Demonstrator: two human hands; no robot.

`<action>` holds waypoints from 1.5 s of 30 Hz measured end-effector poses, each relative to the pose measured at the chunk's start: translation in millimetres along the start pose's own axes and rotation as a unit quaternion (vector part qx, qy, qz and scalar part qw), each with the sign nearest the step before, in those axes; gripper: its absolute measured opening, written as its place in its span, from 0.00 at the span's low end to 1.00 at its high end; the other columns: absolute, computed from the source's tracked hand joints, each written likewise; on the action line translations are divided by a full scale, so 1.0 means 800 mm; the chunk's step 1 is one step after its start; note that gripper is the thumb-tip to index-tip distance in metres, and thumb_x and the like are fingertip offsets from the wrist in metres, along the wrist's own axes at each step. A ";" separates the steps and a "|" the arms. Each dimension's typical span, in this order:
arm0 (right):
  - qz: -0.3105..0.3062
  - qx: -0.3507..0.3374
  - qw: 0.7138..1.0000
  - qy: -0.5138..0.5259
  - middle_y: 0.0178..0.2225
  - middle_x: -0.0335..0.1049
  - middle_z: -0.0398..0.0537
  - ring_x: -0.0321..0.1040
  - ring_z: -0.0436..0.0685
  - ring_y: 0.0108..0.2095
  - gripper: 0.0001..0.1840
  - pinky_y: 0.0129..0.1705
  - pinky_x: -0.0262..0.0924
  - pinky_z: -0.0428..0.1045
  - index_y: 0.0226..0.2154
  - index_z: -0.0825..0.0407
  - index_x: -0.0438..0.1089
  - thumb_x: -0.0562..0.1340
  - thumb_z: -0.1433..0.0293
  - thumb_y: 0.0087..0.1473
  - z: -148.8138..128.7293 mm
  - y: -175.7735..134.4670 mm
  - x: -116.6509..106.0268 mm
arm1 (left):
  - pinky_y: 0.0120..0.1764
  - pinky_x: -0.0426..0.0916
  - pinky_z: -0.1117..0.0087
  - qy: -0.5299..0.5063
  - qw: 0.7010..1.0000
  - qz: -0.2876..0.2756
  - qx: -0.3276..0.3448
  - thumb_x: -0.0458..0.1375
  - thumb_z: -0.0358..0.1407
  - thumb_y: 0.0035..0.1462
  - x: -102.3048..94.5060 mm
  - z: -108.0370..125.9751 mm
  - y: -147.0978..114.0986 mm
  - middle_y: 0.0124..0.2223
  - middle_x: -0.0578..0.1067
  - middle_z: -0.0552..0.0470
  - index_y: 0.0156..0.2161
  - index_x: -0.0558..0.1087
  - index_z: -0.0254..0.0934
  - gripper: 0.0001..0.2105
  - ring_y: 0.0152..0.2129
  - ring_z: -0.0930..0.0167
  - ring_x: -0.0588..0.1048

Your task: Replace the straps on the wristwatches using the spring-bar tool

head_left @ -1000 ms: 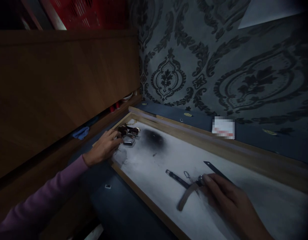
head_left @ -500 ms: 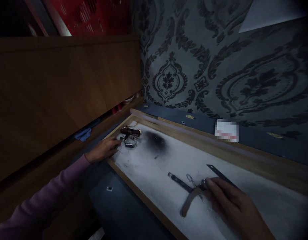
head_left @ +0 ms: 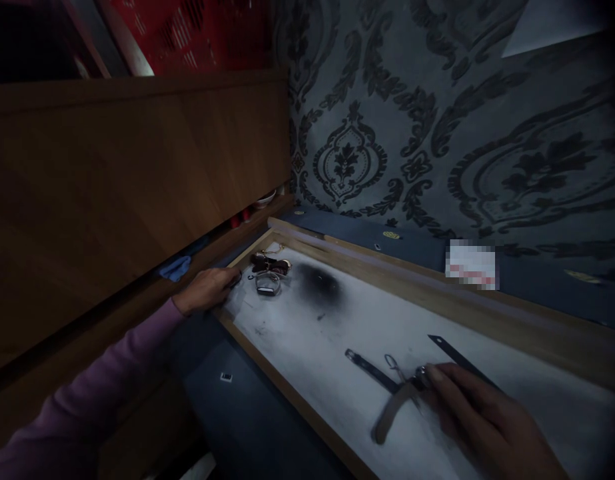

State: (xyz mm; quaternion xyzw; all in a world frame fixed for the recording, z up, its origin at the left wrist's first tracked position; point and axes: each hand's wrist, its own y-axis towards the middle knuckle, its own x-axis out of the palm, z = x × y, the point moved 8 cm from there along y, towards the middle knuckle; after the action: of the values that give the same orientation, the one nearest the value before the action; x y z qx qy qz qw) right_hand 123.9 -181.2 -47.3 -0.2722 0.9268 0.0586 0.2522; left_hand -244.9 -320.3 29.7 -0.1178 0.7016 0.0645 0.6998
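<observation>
Right grip: right hand [head_left: 492, 410], closed in a thumb-and-finger pinch on the metal end of a grey-brown strap [head_left: 398, 400], free end at 7 to 8 o'clock.
Left grip: left hand [head_left: 204, 290] at the 10 o'clock corner, fingers curled nearly together; contents, if any, too shaded to tell.
Step in hand: by judgement, handling small accessories, strap in grasp.
Next move: probably calling for a steady pinch, clear of metal beneath.
Behind strap: dark band [head_left: 371, 369], looped metal tool [head_left: 398, 372]; contact unclear.
Above right knuckles, 12 o'clock: dark flat blade [head_left: 460, 357].
Left hand's 3 o'clock: sunglasses [head_left: 272, 267], smartwatch [head_left: 266, 290].
Around all: shallow wooden tray [head_left: 387, 277].
</observation>
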 end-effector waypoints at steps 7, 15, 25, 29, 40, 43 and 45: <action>-0.014 -0.009 1.000 -0.019 0.15 0.61 0.43 0.60 0.53 0.17 0.26 0.18 0.55 0.46 0.24 0.50 0.68 0.53 0.47 0.56 0.002 0.000 0.000 | 0.34 0.63 0.71 -0.003 1.000 -0.005 0.010 0.50 0.26 0.55 -0.002 0.004 -0.001 0.39 0.76 0.50 0.42 0.69 0.40 0.11 0.36 0.65 0.74; -0.018 -0.031 0.999 -0.022 0.15 0.62 0.43 0.62 0.54 0.18 0.27 0.20 0.59 0.45 0.23 0.50 0.67 0.53 0.46 0.55 0.006 0.004 0.001 | 0.44 0.63 0.69 -0.113 0.987 0.005 0.112 0.55 0.32 0.59 0.014 0.048 0.016 0.47 0.73 0.46 0.52 0.68 0.40 0.16 0.43 0.64 0.72; -0.006 -0.008 1.000 0.002 0.14 0.59 0.42 0.58 0.53 0.15 0.29 0.16 0.54 0.46 0.21 0.49 0.67 0.55 0.41 0.49 -0.007 0.001 0.000 | 0.27 0.55 0.74 -0.334 0.938 -0.042 0.080 0.55 0.42 0.55 0.003 0.050 0.044 0.25 0.66 0.56 0.31 0.72 0.33 0.12 0.23 0.74 0.64; -0.008 -0.017 1.000 0.002 0.14 0.61 0.43 0.58 0.53 0.16 0.30 0.18 0.55 0.47 0.20 0.49 0.67 0.53 0.41 0.51 -0.008 0.001 -0.001 | 0.22 0.51 0.75 -0.428 0.899 -0.076 0.053 0.55 0.47 0.53 0.005 0.054 0.042 0.21 0.60 0.59 0.30 0.70 0.33 0.16 0.17 0.77 0.57; -0.008 -0.024 1.000 -0.010 0.16 0.63 0.44 0.60 0.54 0.17 0.29 0.20 0.57 0.47 0.24 0.50 0.68 0.52 0.43 0.53 -0.008 0.002 -0.001 | 0.17 0.51 0.78 -0.579 0.814 -0.043 -0.030 0.65 0.50 0.45 -0.021 0.054 0.042 0.18 0.64 0.58 0.24 0.64 0.35 0.20 0.14 0.80 0.60; -0.009 -0.021 1.000 -0.012 0.17 0.64 0.44 0.62 0.54 0.18 0.29 0.21 0.58 0.47 0.25 0.50 0.69 0.52 0.43 0.53 -0.006 0.002 0.000 | 0.15 0.49 0.78 -0.601 0.799 -0.011 -0.033 0.65 0.53 0.44 -0.036 0.054 0.047 0.18 0.62 0.59 0.23 0.64 0.35 0.23 0.13 0.81 0.59; -0.008 -0.020 1.000 -0.014 0.16 0.63 0.44 0.61 0.54 0.18 0.30 0.21 0.58 0.47 0.24 0.50 0.68 0.52 0.42 0.53 -0.005 0.002 0.000 | 0.14 0.50 0.79 -0.608 0.793 0.010 -0.028 0.65 0.54 0.44 -0.046 0.055 0.049 0.19 0.63 0.59 0.24 0.65 0.34 0.23 0.13 0.81 0.60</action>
State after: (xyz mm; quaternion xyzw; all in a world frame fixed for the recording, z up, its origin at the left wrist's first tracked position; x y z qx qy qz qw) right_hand 121.0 -180.8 -44.1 -0.2841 0.9196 0.0790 0.2596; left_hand -212.8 -268.2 62.8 -0.0666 0.1301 0.1494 0.9779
